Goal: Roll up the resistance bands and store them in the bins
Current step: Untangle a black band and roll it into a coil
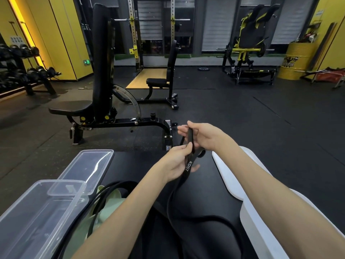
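Observation:
A black resistance band point(187, 170) with white lettering runs up from the black bench pad point(130, 165) into both hands. My left hand point(177, 161) pinches it from below. My right hand point(201, 136) grips its folded top end, just above the left. The band's loose length trails down across the pad toward me. A second black band point(104, 193) loops over a pale green band point(110, 204) at the lower left. A clear plastic bin point(37, 217) stands at the left, its clear lid point(89, 165) lying behind it.
A white bin point(265, 230) and its white lid point(227, 176) sit at the right of the pad. Ahead stand an adjustable black bench point(97, 75), a squat rack point(153, 34) and a dumbbell rack point(22, 68) at the left. A yellow drum point(293, 60) stands far right.

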Tool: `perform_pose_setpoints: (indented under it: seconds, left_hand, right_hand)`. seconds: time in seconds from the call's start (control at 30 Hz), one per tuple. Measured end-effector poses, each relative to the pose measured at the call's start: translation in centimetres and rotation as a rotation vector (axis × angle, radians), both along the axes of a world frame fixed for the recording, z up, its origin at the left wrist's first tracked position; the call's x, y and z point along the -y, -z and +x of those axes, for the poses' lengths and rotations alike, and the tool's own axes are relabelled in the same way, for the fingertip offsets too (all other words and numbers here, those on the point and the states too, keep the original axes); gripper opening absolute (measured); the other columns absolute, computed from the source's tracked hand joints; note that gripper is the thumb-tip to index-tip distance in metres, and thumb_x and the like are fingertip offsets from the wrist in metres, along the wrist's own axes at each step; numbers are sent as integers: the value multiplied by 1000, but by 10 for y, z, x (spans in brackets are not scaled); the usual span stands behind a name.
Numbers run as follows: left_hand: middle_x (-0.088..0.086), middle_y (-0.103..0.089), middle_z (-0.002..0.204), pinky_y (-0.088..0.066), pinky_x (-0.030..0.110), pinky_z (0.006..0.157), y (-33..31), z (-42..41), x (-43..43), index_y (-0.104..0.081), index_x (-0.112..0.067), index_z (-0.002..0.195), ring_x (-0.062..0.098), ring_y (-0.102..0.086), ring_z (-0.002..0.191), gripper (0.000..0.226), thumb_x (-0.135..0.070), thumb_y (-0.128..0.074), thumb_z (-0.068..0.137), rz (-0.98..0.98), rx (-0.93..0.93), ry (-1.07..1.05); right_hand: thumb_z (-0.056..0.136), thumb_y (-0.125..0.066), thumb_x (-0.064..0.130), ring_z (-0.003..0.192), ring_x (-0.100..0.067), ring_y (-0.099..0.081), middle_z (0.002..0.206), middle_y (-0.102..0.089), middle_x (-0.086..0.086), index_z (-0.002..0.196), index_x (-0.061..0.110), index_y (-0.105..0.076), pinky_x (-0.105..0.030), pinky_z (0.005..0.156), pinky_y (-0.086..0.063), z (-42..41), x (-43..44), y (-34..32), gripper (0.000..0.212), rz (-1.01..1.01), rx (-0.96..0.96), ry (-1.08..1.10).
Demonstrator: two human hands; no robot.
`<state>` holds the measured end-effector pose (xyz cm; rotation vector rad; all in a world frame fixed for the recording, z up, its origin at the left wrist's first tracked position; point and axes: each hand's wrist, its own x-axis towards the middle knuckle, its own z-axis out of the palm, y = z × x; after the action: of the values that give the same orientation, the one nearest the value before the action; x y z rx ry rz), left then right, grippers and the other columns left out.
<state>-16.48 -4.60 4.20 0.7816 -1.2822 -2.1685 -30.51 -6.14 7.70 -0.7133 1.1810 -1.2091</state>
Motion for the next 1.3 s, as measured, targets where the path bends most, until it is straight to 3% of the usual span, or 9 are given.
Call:
perform_pose_setpoints:
  seconds: [0.1, 0.2, 0.37, 0.6, 0.77, 0.9, 1.03, 1.17, 1.3]
  left_hand:
    - [3, -63, 87, -48, 20, 58, 3, -2, 0, -65, -10, 99, 9, -57, 73, 20, -21, -48, 101, -91, 52, -114]
    - [-2, -64, 76, -41, 20, 50, 6, -2, 1, -66, -6, 102, 9, -54, 68, 19, -22, -56, 97, -99, 57, -193]
    - [-8, -60, 68, -35, 20, 58, 15, 1, -11, -63, -18, 81, 6, -47, 66, 26, -33, -51, 99, -168, 166, -122]
    - [-8, -44, 70, -34, 23, 69, 18, -3, -14, -53, -21, 85, 9, -39, 68, 35, -40, -31, 105, -324, 199, -138]
    - [-7, -60, 78, -38, 24, 71, 23, -4, -15, -59, -19, 98, 6, -56, 75, 30, -28, -31, 106, -412, 278, -86]
    - [-6, -63, 71, -41, 32, 91, 20, 1, -11, -61, -15, 87, 7, -66, 71, 35, -26, -34, 105, -455, 259, -129]
    - [-1, -49, 66, -48, 30, 63, 23, 2, -12, -56, -6, 96, 10, -50, 53, 28, -23, -36, 106, -277, 110, -151]
    - [-4, -46, 64, -44, 23, 56, 27, 7, -23, -58, -10, 97, 8, -44, 53, 25, -24, -39, 105, -182, 93, -105]
    - [-10, -36, 55, -30, 18, 45, 15, 7, -23, -53, -16, 89, 4, -31, 44, 27, -32, -39, 104, -192, 133, -155]
  right_hand:
    - [96, -53, 35, 82, -9, -60, 89, -74, 3, 90, 14, -74, -21, 67, -43, -2, -7, 5, 30, 97, -132, -138]
    - [95, -55, 24, 85, -14, -56, 90, -73, 0, 96, 9, -69, -24, 70, -45, -5, -11, 5, 21, 158, -214, -212]
    - [99, -47, 17, 88, -9, -69, 88, -74, 1, 93, 11, -65, -31, 85, -47, -5, -3, -9, 20, -46, -37, 14]
    - [95, -56, 25, 82, -12, -68, 96, -73, -3, 100, 8, -64, -24, 54, -47, 4, -16, 2, 19, 114, -97, -139]
    - [98, -40, 2, 80, -14, -69, 94, -74, -7, 114, -4, -54, -29, 78, -51, 3, -9, -1, 22, 61, -13, 19]
    - [102, -36, 14, 73, -13, -64, 92, -72, -4, 110, -1, -58, -23, 62, -46, 9, -14, 13, 28, 57, 119, 5]
    - [100, -44, 20, 44, -12, -53, 82, -71, -4, 107, 0, -62, -28, 52, -43, 17, -25, 19, 28, 149, -95, -121]
    - [100, -37, 6, 79, -11, -66, 78, -73, 1, 107, 0, -59, -28, 79, -48, 16, -15, 12, 24, 24, 12, 54]
    - [99, -49, 20, 72, -8, -67, 78, -73, 2, 102, 3, -62, -20, 57, -50, 26, -26, 14, 22, 51, 8, -23]
